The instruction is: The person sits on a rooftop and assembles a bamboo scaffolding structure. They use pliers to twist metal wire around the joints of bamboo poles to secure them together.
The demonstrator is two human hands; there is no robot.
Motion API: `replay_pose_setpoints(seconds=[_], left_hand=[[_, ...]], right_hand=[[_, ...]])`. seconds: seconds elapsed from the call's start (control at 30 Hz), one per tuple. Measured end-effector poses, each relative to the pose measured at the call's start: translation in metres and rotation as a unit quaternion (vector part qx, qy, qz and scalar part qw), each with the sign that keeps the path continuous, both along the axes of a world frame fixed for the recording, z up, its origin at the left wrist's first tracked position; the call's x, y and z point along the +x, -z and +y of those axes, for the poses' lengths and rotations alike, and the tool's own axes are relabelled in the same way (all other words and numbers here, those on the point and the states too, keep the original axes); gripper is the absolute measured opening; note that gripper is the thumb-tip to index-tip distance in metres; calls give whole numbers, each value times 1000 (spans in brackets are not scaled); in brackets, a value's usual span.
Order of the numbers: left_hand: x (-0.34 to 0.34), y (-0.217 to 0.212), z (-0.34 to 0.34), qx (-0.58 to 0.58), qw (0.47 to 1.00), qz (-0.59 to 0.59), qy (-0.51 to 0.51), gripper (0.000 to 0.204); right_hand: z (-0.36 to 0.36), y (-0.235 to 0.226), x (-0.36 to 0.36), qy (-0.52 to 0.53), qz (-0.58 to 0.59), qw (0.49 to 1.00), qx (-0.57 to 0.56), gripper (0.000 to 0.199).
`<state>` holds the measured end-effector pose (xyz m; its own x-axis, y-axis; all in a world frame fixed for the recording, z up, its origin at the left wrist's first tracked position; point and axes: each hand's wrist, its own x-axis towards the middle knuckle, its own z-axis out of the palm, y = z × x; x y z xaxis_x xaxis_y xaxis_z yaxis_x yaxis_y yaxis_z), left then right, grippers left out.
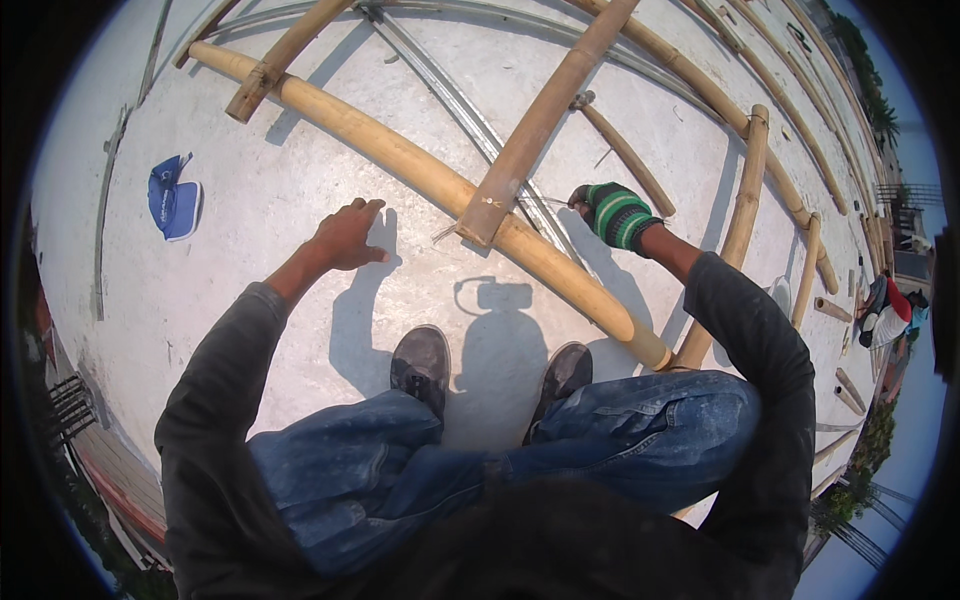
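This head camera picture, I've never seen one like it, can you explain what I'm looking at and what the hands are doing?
The camera sits on a person's head and looks straight down, so its wide lens bends straight edges. The person squats on a pale concrete surface, knees and shoes at the bottom. Long bamboo poles lie crossed over it in a grid. The bare left hand hovers open above the concrete. The right hand, in a green striped glove, pinches what looks like thin wire beside a pole joint. A blue cap lies to the left.
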<state>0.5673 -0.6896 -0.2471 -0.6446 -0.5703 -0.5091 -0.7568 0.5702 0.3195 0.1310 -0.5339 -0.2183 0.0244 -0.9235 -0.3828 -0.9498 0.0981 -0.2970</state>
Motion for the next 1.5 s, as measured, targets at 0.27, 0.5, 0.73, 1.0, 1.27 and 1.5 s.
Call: replay_pose_setpoints(seconds=[0.27, 0.5, 0.73, 1.0, 1.27, 1.5], left_hand=[[-49, 29, 12, -47, 991, 60, 106, 67], [-74, 24, -21, 57, 993, 77, 70, 24], [-85, -20, -14, -99, 969, 211, 84, 11], [-109, -33, 5, 111, 917, 361, -130, 10], [-122, -26, 13, 165, 874, 444, -112, 15], [-140, -28, 12, 169, 874, 431, -152, 19]], right_hand=[[-3, 40, 30, 47, -207, 977, 25, 24], [-21, 15, 25, -97, 59, 993, 24, 23], [-24, -9, 38, -158, 101, 982, 7, 18], [-32, -61, 45, -94, 89, 990, -46, 17], [-30, -43, 74, -56, 8, 991, -125, 15], [-31, -34, 84, -41, -18, 990, -134, 18]])
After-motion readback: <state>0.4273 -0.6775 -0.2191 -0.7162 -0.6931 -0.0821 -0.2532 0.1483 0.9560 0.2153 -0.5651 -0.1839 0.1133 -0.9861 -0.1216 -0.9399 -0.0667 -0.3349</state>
